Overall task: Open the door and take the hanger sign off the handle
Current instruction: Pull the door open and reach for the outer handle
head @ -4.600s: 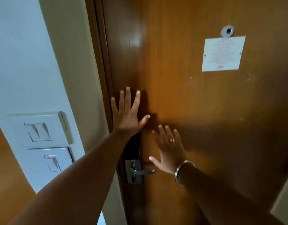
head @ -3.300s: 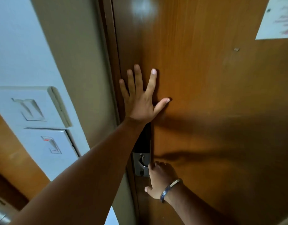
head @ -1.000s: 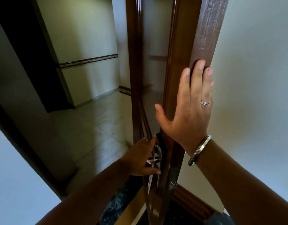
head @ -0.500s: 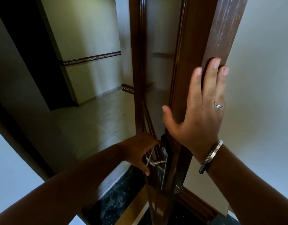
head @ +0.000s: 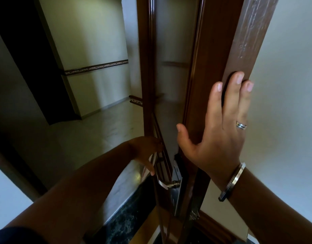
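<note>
Door point(head: 211, 71) ajar, right hand point(head: 220, 136) flat against its edge.

A pale tiled corridor floor point(head: 91, 138) lies below a cream wall point(head: 84, 32) banded by a dark patterned trim strip point(head: 96, 67), with a dark opening point(head: 28, 59) left of that wall and a black marble threshold point(head: 127, 224) nearer than the floor.

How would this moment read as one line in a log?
door: open | right hand: flat on door edge | left hand: reaching at outer handle | hanger sign: not clearly visible
</note>
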{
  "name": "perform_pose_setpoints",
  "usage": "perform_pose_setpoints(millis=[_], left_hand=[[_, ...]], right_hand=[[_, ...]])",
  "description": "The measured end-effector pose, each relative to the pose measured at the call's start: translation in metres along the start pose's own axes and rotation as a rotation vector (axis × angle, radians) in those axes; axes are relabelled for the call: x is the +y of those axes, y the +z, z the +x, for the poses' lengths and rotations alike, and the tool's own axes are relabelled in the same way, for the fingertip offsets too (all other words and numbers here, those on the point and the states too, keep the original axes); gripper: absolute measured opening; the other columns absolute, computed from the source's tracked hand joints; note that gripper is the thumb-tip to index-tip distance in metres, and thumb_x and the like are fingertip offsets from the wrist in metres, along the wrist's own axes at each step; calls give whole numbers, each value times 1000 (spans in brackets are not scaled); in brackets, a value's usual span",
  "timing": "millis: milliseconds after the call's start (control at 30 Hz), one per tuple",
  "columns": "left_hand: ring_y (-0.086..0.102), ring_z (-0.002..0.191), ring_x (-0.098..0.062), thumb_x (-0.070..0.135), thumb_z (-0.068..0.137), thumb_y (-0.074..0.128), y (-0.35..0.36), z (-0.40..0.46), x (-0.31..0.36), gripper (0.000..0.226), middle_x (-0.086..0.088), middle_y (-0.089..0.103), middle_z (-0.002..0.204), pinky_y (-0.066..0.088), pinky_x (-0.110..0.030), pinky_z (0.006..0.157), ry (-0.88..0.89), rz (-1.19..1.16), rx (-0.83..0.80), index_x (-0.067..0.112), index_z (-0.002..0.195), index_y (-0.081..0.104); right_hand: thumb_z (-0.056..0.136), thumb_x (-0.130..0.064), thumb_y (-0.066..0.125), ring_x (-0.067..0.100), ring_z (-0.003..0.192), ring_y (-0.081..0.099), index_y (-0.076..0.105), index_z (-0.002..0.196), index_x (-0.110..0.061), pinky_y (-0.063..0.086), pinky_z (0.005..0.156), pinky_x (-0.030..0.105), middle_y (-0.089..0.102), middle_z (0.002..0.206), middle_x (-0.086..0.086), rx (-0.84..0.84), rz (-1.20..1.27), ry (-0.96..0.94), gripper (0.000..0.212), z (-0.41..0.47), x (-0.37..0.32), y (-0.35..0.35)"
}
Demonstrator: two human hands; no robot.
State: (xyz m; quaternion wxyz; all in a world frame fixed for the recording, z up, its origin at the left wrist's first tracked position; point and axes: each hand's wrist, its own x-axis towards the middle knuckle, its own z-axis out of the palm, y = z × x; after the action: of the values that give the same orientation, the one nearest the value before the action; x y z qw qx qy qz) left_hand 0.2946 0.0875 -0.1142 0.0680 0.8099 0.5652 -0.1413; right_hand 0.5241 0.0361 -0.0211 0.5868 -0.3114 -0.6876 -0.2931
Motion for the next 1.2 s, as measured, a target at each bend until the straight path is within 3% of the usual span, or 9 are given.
perform_pose_setpoints(millis=[100, 167, 333, 433, 633, 800, 933, 1067, 1200], left_hand=[[61, 108, -22, 79, 71, 64, 4, -2, -8, 87, -5, 63, 124, 52, -36, 93, -43, 76, 10, 18, 132, 53], [65, 88, -16, 80, 80, 51, 11, -9, -15, 72, 1, 69, 101, 48, -26, 76, -53, 98, 60, 19, 117, 64], [55, 75, -7, 64, 98, 37, 29, -38, -34, 49, 6, 70, 87, 26, -18, 58, -65, 120, 223, 30, 103, 71], [49, 65, -1, 66, 97, 34, 41, -62, -39, 51, 21, 50, 67, 25, -17, 53, -201, -14, 248, 29, 98, 70], [62, 85, -19, 59, 100, 33, 52, -121, -34, 50, 2, 66, 92, 47, -32, 66, -399, -119, 321, 22, 107, 65], [65, 91, -21, 51, 102, 37, 48, -187, -21, 34, 0, 67, 96, 56, -40, 80, -537, -225, 396, 25, 106, 59], [66, 86, -17, 56, 99, 38, 46, -230, -14, 36, 3, 67, 93, 57, -36, 76, -664, -179, 455, 27, 106, 58], [67, 85, -19, 57, 99, 35, 42, -266, -8, 43, 0, 71, 98, 58, -39, 75, -728, -32, 486, 27, 114, 62], [65, 84, -18, 56, 99, 34, 41, -308, 4, 41, 5, 71, 100, 48, -29, 65, -792, 25, 544, 33, 112, 65]], right_hand=[[86, -45, 62, 45, 141, 23, 30, 146, 3, 18, 120, 41, 29, 148, 28, -17, -5, 3, 83, 1, -1, 0], [86, -43, 61, 46, 141, 23, 30, 146, 3, 18, 120, 40, 29, 148, 28, -26, -1, -4, 81, 0, -5, 1], [85, -22, 60, 46, 142, 20, 28, 147, 4, 16, 122, 42, 27, 151, 28, -25, 29, -25, 74, 3, -17, 2], [81, -5, 57, 46, 143, 20, 28, 147, 4, 14, 122, 40, 28, 151, 29, -10, 78, -22, 72, 4, -31, 4], [85, 6, 49, 43, 143, 20, 28, 147, 2, 14, 120, 31, 31, 151, 28, -1, 198, -17, 65, 7, -70, 13], [97, 1, 29, 42, 142, 19, 31, 145, 2, 46, 104, 48, 28, 151, 24, 6, 338, -63, 49, 10, -115, 26], [102, -3, 22, 42, 140, 24, 33, 145, 2, 27, 119, 45, 39, 149, 25, -19, 362, -104, 45, 12, -150, 38], [103, -3, 27, 44, 136, 38, 42, 141, 1, 46, 105, 50, 45, 146, 22, -62, 382, -177, 41, 17, -174, 44], [98, -1, 31, 41, 144, 25, 37, 146, -2, 34, 115, 50, 33, 154, 23, -194, 621, -185, 48, 4, -191, 33]])
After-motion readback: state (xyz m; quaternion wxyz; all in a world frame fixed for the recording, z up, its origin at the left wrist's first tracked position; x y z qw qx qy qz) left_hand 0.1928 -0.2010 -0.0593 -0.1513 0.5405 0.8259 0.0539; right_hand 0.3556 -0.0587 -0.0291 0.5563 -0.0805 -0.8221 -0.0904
